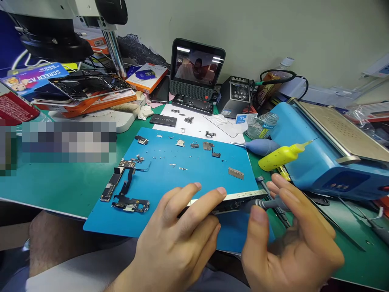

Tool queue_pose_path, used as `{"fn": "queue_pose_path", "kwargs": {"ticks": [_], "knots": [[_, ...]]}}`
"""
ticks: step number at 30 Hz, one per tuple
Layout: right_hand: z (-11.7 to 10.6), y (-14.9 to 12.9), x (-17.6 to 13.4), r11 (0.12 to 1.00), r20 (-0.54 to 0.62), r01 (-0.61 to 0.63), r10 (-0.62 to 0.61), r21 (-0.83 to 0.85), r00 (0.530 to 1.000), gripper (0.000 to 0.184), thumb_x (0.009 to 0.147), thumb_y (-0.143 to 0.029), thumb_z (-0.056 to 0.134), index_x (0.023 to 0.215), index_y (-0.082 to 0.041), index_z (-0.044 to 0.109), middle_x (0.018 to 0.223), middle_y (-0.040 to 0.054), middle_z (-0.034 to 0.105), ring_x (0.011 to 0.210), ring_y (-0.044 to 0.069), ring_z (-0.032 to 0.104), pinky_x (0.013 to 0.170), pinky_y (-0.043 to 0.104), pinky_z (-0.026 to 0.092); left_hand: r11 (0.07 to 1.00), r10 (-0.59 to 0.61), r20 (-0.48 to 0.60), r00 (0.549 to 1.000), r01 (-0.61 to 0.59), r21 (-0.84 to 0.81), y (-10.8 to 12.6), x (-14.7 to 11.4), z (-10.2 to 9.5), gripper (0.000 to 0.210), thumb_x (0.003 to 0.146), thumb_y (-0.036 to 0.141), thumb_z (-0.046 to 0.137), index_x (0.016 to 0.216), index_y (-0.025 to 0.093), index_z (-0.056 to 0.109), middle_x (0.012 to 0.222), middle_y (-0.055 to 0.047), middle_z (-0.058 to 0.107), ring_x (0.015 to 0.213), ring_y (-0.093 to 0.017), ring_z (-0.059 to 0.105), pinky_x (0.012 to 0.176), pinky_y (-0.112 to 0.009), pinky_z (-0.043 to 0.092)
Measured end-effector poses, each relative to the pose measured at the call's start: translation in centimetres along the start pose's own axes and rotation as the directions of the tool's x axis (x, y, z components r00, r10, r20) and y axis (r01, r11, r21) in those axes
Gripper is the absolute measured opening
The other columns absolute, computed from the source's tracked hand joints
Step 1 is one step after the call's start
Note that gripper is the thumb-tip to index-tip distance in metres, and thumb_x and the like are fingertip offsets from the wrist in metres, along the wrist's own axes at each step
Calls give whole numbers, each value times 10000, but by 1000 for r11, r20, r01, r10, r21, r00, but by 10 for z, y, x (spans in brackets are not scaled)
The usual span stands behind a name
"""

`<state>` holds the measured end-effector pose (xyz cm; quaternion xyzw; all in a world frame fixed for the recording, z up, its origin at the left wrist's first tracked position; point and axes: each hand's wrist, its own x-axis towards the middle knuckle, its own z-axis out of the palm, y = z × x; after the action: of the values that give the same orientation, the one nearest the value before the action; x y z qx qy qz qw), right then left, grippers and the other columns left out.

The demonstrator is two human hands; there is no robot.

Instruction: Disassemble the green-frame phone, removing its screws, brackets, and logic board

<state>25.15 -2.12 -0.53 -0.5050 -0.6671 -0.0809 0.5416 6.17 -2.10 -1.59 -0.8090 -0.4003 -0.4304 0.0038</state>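
Far up and to the left of the left hand (179, 239), a blue and purple printed box (33, 77) is showing the white words "SCREEN AS", cut off and lying at a slant. Straight up from the right hand (288, 239), near the wall, a small black bench unit (238, 95) is carrying a short brand name along its top edge, too blurred to make out. Small labels on a glass bottle (263, 125) and a white tag (241, 119) beside it are showing print too small to read.
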Motion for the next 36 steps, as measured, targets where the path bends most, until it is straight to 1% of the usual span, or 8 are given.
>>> {"fn": "queue_pose_path", "kwargs": {"ticks": [3, 7, 10, 14, 21, 25, 31, 36], "knots": [[0, 4, -3, 1000, -41, 25, -24, 16, 999, 597, 1036, -154, 715, 1605, -331, 683, 1557, 80, 746, 1340, 357, 764, 1122, 611, 611, 1000, 0, -3, 1000, 0, -1, 1, 1, 0, 142, 1162, 175, 687, 1108, 224, 808, 1504, -41, 798, 1464, -260, 564, 1258, -406, 476], [-2, 10, -7, 994, -62, 8, -15, -107, 998, 564, 899, -244, 957, 1426, -335, 778, 1225, 49, 843, 1037, 308, 803, 943, 505, 625, 1000, -9, -25, 1000, 9, -6, 1, 2, -1, 161, 1184, 190, 671, 1111, 236, 807, 1475, -32, 811, 1446, -248, 578, 1240, -397, 492], [-1, 5, -8, 989, -115, -148, 144, -27, 983, 430, 916, -218, 960, 1310, -278, 799, 1065, 52, 824, 890, 247, 786, 823, 424, 633, 999, -22, -29, 999, 21, -28, 0, 2, -1, 162, 1186, 212, 685, 1112, 262, 820, 1488, -10, 804, 1427, -241, 591, 1230, -390, 498], [-1, -3, -6, 929, -201, -289, 336, 230, 920, 491, 973, -205, 896, 1442, -238, 752, 1079, 87, 790, 878, 239, 776, 625, 325, 600, 998, -37, -35, 999, 35, -45, 0, 0, 2, 158, 1177, 224, 703, 1115, 284, 835, 1516, 2, 785, 1423, -249, 602, 1234, -402, 497], [-9, 2, -11, 920, -11, -224, 240, 322, 971, 475, 969, -100, 842, 1403, -278, 772, 1079, 71, 818, 894, 238, 831, 633, 309, 672, 997, -47, -52, 998, 45, -57, -1, -6, 5, 132, 1143, 228, 749, 1166, 325, 835, 1577, 11, 748, 1457, -270, 606, 1223, -437, 522], [-11, -1, -12, 886, 60, -283, 281, 367, 958, 410, 1013, -94, 804, 1370, -295, 776, 1083, 63, 822, 907, 231, 846, 642, 301, 682, 999, -41, -63, 997, 38, -39, -1, -6, 9, 136, 1136, 220, 732, 1123, 315, 827, 1566, 1, 745, 1451, -267, 608, 1230, -423, 529], [-11, 8, 2, 731, -72, -439, 551, 523, 831, 438, 1016, -345, 881, 1428, -311, 737, 1067, 24, 791, 990, 194, 768, 814, 298, 663, 989, -118, 6, 993, 118, -93, 1, -2, 4, 189, 1065, 142, 690, 1026, 306, 774, 1615, -11, 713, 1539, -294, 566, 1216, -480, 608], [-15, 30, 8, 539, 198, -628, 649, 562, 734, 548, 940, -476, 950, 1401, -265, 743, 1068, 53, 825, 1013, 248, 830, 893, 361, 695, 977, -145, 209, 967, 173, -123, -11, 13, -19, 150, 1055, 168, 698, 1056, 308, 751, 1688, -54, 660, 1559, -336, 583, 1133, -547, 679]]}}
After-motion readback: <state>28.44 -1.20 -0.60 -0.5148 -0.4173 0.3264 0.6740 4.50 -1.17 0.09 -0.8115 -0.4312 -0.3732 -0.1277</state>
